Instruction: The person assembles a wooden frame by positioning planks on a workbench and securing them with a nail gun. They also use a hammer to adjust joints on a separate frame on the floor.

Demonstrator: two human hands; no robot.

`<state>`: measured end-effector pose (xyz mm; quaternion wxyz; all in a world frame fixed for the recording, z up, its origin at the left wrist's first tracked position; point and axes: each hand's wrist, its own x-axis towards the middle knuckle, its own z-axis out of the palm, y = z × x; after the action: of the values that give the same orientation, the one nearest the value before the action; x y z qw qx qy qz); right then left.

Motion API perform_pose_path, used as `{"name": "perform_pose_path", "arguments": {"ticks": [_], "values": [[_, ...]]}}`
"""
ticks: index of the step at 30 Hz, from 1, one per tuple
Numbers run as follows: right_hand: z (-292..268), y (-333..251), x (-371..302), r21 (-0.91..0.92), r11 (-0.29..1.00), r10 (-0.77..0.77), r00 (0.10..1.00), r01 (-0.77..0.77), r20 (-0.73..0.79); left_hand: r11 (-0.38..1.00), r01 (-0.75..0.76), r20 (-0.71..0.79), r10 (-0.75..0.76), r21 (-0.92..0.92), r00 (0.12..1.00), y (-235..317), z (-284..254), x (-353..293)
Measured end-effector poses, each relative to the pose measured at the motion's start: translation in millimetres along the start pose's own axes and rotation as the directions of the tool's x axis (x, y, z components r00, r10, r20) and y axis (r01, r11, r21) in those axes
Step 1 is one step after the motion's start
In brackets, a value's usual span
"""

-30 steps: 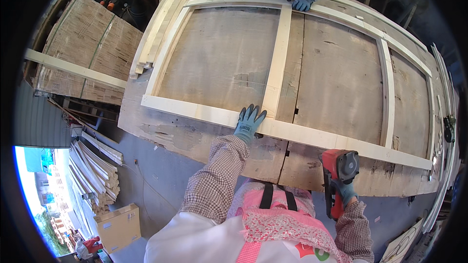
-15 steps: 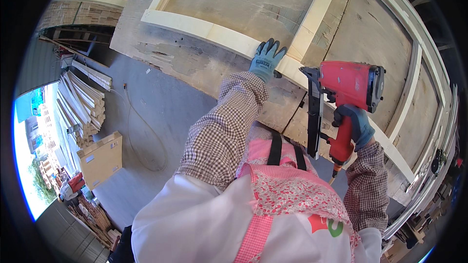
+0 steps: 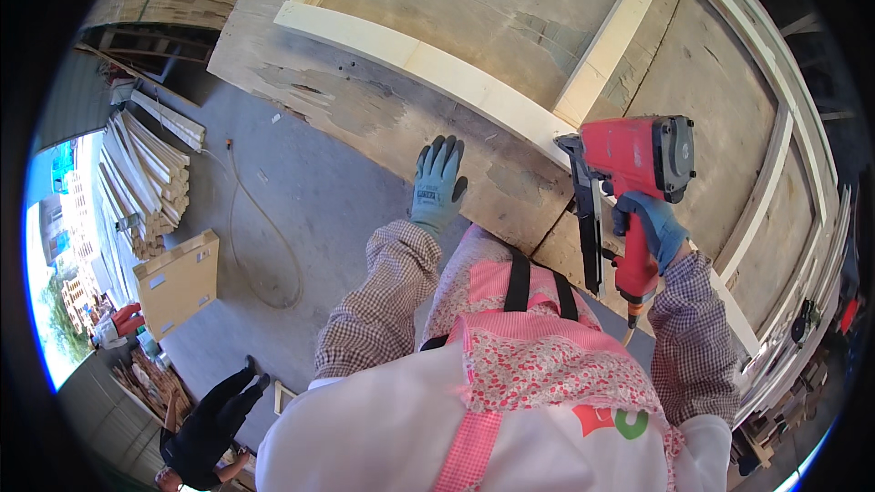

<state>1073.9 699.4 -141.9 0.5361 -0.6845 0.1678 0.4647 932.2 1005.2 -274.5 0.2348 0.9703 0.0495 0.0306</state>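
Observation:
A red and black nail gun is gripped by its handle in my gloved right hand. Its nose meets the near rail of a pale timber frame, close to where a crosspiece joins that rail. The frame lies on a worn plywood tabletop. My left hand, in a blue glove with dark fingertips, hangs over the table's near edge with fingers stretched out. It holds nothing and is apart from the frame. An air hose runs from the bottom of the nail gun's handle.
Bundled timber strips lie on the floor at left, beside a light wooden box. A hose loops over the grey floor. A person in dark clothes is at the lower left. Long strips line the right side.
My left hand has come off the near rail and moved left and toward me. The nail gun has shifted slightly left, its nose now at the joint. A person has come into view at lower left.

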Motion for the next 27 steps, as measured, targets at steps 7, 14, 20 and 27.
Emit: {"name": "perform_pose_path", "arguments": {"ticks": [7, 14, 20, 27], "values": [[8.4, -7.8, 1.2, -0.09, 0.996, 0.01, 1.0, -0.011, -0.012, 0.6, 0.785, 0.181, -0.763, -0.156, 0.62, -19.9, 29.0, -254.1], [6.5, -25.1, 12.7, -0.192, 0.981, -0.015, 1.0, 0.014, -0.003, 0.093, 0.951, 0.479, -0.847, -0.294, 0.231, 0.6, 40.7, -324.5], [4.8, -39.5, 17.7, -0.172, 0.984, -0.041, 0.999, 0.038, -0.015, -0.154, 0.828, 0.525, -0.83, -0.539, 0.187, 8.9, 29.1, -300.3], [6.0, -49.0, 21.2, -0.219, 0.976, 0.02, 1.0, -0.019, 0.004, -0.212, 0.805, 0.558, -0.812, -0.554, 0.171, 1.5, 44.5, -314.4]]}}
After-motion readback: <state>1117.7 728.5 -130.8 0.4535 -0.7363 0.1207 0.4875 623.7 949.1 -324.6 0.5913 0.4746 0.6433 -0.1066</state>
